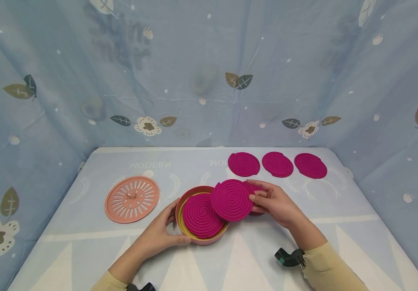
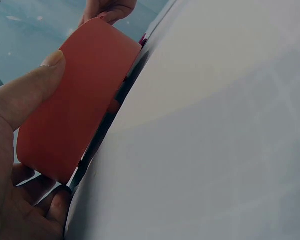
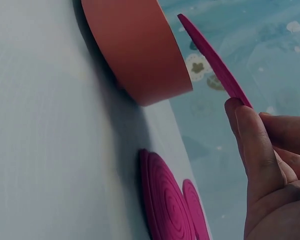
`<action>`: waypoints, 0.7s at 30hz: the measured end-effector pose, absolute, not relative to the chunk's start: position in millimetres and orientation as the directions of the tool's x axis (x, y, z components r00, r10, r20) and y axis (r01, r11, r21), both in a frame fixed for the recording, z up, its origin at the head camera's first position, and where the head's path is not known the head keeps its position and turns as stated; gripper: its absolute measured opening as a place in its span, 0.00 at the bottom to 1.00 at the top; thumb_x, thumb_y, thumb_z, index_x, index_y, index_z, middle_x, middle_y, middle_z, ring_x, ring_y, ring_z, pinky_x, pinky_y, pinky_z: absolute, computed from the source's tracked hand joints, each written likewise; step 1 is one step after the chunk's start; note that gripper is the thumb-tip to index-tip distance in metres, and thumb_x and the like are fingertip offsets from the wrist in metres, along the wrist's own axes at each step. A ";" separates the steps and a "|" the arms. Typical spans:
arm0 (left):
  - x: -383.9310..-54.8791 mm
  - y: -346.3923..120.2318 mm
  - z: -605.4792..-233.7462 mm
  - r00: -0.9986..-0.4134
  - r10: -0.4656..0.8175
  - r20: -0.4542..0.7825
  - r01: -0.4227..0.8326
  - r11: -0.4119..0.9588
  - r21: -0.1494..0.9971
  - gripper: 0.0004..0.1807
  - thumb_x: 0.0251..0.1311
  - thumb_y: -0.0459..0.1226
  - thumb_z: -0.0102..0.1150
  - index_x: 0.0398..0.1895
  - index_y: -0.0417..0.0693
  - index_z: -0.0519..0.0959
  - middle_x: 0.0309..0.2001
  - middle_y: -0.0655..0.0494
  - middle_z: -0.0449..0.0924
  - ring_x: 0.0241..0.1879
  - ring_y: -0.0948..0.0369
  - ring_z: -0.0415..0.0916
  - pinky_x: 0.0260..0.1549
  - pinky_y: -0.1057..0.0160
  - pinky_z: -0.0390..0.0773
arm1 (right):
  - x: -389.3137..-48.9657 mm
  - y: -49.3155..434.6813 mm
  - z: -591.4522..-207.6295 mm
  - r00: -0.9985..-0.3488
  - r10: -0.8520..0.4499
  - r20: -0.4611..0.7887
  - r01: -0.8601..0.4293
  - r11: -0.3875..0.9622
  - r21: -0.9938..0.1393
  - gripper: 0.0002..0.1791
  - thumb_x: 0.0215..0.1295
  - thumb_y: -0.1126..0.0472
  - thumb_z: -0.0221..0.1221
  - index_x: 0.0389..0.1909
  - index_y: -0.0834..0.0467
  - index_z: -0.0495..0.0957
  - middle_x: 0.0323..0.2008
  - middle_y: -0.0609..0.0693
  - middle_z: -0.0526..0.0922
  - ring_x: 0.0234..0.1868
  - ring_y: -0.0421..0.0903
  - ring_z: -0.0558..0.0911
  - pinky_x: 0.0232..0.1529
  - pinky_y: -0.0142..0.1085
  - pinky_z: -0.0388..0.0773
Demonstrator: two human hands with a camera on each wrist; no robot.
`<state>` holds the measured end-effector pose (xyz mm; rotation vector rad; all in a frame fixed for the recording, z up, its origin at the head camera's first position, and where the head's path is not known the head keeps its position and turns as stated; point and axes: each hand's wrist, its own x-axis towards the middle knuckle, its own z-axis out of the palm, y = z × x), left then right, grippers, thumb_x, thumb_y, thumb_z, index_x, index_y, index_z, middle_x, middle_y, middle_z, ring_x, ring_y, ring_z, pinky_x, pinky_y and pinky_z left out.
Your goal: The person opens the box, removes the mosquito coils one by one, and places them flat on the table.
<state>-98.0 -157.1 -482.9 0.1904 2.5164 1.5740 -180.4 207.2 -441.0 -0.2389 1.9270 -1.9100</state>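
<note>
A round salmon-pink box [image 1: 202,242] with a yellowish inner rim stands mid-table with a magenta mosquito coil [image 1: 202,217] inside it. My left hand [image 1: 161,234] holds the box's left side, thumb at the front and fingers behind; the left wrist view shows thumb and fingers spread around its wall [image 2: 75,105]. My right hand [image 1: 272,200] pinches another magenta mosquito coil [image 1: 232,200] by its right edge. This coil overlaps the box's right rim in the head view; in the right wrist view it is tilted and apart from the box [image 3: 140,45].
Three flat magenta coils [image 1: 243,164] lie in a row at the back right. More coils [image 1: 256,212] lie partly hidden beneath my right hand. On the left rests a salmon slotted lid [image 1: 132,199]. A patterned blue curtain [image 1: 209,81] closes off the back and sides.
</note>
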 end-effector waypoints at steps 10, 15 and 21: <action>-98.5 -155.9 -484.0 -0.979 0.185 -0.082 0.011 0.453 0.891 0.65 0.32 0.56 0.83 0.77 0.64 0.55 0.71 0.63 0.61 0.64 0.58 0.69 0.66 0.51 0.64 | -176.3 234.0 -440.7 -0.925 -0.351 -0.146 0.148 0.021 -0.989 0.35 0.67 0.66 0.63 0.73 0.60 0.62 0.44 0.59 0.84 0.36 0.45 0.85 0.42 0.39 0.84; -97.9 -156.8 -483.7 -0.978 0.191 -0.079 0.015 0.447 0.894 0.64 0.32 0.55 0.83 0.77 0.64 0.55 0.71 0.63 0.61 0.64 0.59 0.69 0.66 0.51 0.64 | -173.1 246.1 -440.9 -0.935 -0.323 -0.148 0.153 0.007 -0.988 0.36 0.67 0.66 0.63 0.74 0.61 0.60 0.46 0.59 0.84 0.40 0.47 0.86 0.45 0.41 0.83; -97.8 -157.0 -484.4 -0.979 0.193 -0.070 0.025 0.449 0.893 0.65 0.32 0.56 0.83 0.77 0.63 0.55 0.71 0.63 0.61 0.64 0.58 0.69 0.66 0.51 0.64 | -167.9 261.6 -442.8 -0.944 -0.302 -0.131 0.144 -0.023 -0.989 0.36 0.68 0.67 0.61 0.74 0.62 0.58 0.45 0.56 0.85 0.40 0.46 0.86 0.48 0.45 0.80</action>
